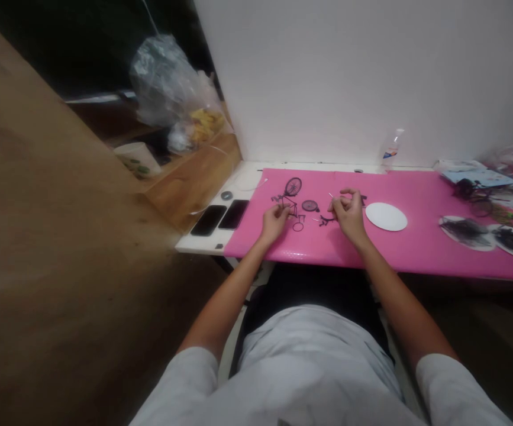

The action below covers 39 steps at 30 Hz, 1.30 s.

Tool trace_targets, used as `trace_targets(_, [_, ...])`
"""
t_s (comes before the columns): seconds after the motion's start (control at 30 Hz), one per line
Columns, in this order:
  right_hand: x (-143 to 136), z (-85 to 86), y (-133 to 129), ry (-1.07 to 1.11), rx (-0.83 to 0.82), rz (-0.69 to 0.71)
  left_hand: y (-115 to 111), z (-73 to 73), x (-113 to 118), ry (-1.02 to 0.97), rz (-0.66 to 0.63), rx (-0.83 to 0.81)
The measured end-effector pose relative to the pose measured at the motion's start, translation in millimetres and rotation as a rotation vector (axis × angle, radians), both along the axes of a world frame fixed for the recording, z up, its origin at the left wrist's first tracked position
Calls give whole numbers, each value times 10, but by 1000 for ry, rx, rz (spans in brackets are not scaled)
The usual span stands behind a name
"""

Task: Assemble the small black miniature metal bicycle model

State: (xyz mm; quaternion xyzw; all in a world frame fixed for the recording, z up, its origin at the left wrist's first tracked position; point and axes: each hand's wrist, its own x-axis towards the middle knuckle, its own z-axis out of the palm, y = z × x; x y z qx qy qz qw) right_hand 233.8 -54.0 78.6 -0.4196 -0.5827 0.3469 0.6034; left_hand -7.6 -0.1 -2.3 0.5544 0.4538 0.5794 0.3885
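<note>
My left hand (274,223) is closed on a small black model bicycle frame (289,203), lying low over the pink table cover. A spoked wheel (293,187) sits at the frame's far end. My right hand (348,216) is raised over the cover, thumb and finger pinched on a thin pale stick (331,196) that points up and left. Between the hands lie a smaller black wheel (310,206), a thin black ring-shaped piece (298,226) and a dark branching part (325,220). Another dark piece (363,200) shows just behind the right hand.
A white plate (386,216) lies right of my right hand. Farther right, two plates hold dark parts (467,231). Two phones (209,220) rest at the left end. A clear bottle (391,148) stands by the wall; a wooden panel (61,236) borders the left.
</note>
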Motion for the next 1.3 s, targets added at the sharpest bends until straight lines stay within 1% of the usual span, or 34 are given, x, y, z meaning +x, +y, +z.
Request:
trace_targets(0.07, [-10, -113, 70, 43, -13, -2, 11, -17, 37, -185, -75, -90])
trace_targets(0.13, [-17, -232, 131, 45, -36, 5, 6, -40, 63, -315, -145, -162])
trace_targets(0.2, [-19, -343, 183, 34, -77, -17, -9, -61, 76, -431, -192, -224])
trace_targets(0.3, [-10, -477, 250, 14, -140, -79, -31, -78, 77, -546, -201, -290])
trace_targets(0.4, [-6, -584, 315, 12, -139, -129, -45, -69, 72, -576, -183, -309])
trace_targets(0.53, [-45, -741, 386, 41, -37, -181, -62, -50, 82, -565, -174, -316])
trace_targets(0.6, [-75, -813, 392, 27, -14, -202, -61, -59, 92, -548, -175, -301])
trace_targets(0.7, [-111, -871, 350, 18, -30, -164, -40, -103, 98, -511, -171, -284])
trace_targets(0.8, [-130, -868, 280, -4, -21, -117, -11, -167, 99, -443, -173, -277])
trace_targets(0.97, [-141, -842, 211, -207, 79, -100, 1, -240, 132, -358, -213, -227])
trace_targets(1.13, [-150, -852, 202, -301, 215, -108, -30, -263, 187, -236, -209, -187])
trace_targets(1.3, [-157, -872, 209, -343, 263, -119, -47, -255, 212, -164, -207, -165])
